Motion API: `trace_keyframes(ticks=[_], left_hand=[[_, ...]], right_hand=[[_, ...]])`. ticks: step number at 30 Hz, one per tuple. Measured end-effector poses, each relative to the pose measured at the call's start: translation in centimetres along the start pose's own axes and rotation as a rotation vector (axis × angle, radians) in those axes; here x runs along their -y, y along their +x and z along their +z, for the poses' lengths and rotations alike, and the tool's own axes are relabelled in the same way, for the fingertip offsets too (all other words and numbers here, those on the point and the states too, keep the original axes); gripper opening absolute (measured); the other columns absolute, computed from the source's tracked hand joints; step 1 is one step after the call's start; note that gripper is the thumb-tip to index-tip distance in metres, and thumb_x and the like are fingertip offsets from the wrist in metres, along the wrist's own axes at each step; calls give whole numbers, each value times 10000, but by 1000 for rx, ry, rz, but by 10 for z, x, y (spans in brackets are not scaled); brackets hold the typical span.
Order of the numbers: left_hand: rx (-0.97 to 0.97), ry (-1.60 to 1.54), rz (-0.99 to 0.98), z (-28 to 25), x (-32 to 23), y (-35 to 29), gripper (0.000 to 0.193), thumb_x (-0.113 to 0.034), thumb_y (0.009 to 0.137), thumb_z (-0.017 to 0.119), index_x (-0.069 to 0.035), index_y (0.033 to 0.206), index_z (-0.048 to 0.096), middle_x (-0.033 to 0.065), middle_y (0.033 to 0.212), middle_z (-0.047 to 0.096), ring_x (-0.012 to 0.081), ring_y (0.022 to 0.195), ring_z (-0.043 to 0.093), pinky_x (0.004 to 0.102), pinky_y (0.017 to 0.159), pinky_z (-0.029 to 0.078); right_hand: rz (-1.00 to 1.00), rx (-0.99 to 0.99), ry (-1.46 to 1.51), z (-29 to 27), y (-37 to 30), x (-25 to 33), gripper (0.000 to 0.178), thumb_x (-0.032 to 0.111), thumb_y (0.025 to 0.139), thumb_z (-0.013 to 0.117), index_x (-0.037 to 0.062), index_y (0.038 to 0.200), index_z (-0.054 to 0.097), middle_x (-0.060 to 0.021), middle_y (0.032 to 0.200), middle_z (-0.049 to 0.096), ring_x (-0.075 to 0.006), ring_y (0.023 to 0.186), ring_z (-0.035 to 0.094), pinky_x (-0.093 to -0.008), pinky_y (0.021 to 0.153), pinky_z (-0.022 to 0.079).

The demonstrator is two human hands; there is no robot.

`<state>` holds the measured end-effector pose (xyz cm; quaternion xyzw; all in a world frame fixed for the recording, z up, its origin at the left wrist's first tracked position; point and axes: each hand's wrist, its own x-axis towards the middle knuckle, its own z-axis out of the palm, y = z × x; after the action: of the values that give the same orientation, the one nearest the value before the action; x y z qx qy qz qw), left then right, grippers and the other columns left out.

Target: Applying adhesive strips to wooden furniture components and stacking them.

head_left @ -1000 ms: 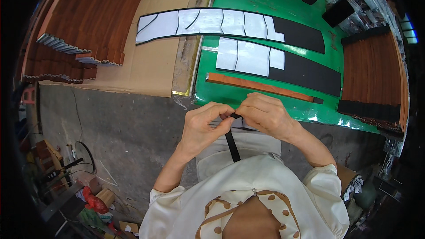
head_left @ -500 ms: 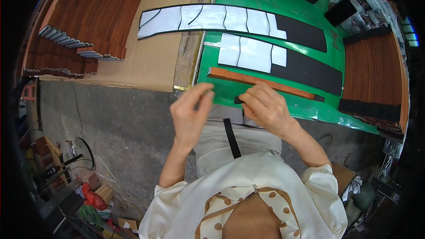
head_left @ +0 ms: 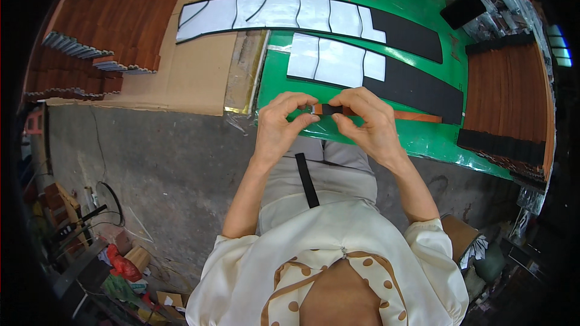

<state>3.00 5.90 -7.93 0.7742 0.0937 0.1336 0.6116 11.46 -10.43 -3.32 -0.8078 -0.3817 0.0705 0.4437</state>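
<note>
A long reddish-brown wood-look strip (head_left: 417, 117) lies along the near edge of the green tabletop, partly hidden by my hands. My left hand (head_left: 279, 128) has thumb and fingers closed around the strip's left end. A short black strip (head_left: 330, 109) sits across the brown one close to that end. With thumb and fingertips, my right hand (head_left: 373, 122) presses it there from the right side. Behind my hands lie two long black sheets, a nearer one (head_left: 417, 87) and a farther one (head_left: 406, 36), both partly covered with white pieces.
Brown slats are stacked on cardboard (head_left: 199, 78) at the left, and another slat stack (head_left: 507, 93) with black ends stands at the right. A black rectangular object (head_left: 463, 11) rests on plastic-wrapped bundles at the far right. Another black strip (head_left: 306, 180) lies against my clothing.
My left hand has moved right and closed on the brown strip's left end. My right hand has brought the black piece left and up onto the strip. The whole view has shifted slightly.
</note>
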Motion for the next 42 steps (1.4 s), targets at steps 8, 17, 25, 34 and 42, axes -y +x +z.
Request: trace_keyframes(ticks=[8, 17, 25, 34, 42], left_hand=[[-4, -42, -24, 2, 5, -2, 288, -53, 705, 750, -9, 974, 656, 63, 900, 629, 145, 786, 558, 261, 705, 463], [-7, -83, -32, 3, 7, -2, 271, -62, 708, 750, -9, 957, 656, 62, 921, 630, 138, 772, 547, 262, 687, 459], [-2, -72, -9, 3, 8, -2, 271, -51, 711, 745, -7, 963, 654, 63, 926, 629, 137, 766, 542, 260, 684, 459], [-4, -73, -19, 3, 9, -3, 269, -43, 713, 744, -9, 966, 656, 58, 923, 630, 133, 756, 539, 257, 679, 457], [-38, -55, 2, 6, 7, -3, 271, -40, 715, 740, -14, 973, 660, 62, 918, 640, 136, 750, 549, 260, 680, 463]], right_hand=[[-90, -4, -109, 5, 1, -7, 234, 42, 668, 730, 59, 895, 674, -65, 855, 625, -240, 803, 606, -353, 690, 487], [-87, -7, -147, 9, 0, -9, 228, 47, 667, 733, 65, 888, 681, -62, 847, 624, -236, 801, 605, -350, 688, 486], [-105, -11, -152, 9, 0, -10, 224, 52, 671, 734, 69, 888, 681, -59, 849, 625, -233, 802, 608, -349, 688, 488], [-105, -7, -167, 11, 1, -8, 220, 50, 677, 733, 71, 888, 678, -54, 858, 628, -229, 803, 610, -346, 685, 495], [-119, -24, -209, 10, -2, -11, 249, 86, 667, 756, 67, 906, 686, -48, 918, 615, -223, 848, 597, -333, 678, 496]])
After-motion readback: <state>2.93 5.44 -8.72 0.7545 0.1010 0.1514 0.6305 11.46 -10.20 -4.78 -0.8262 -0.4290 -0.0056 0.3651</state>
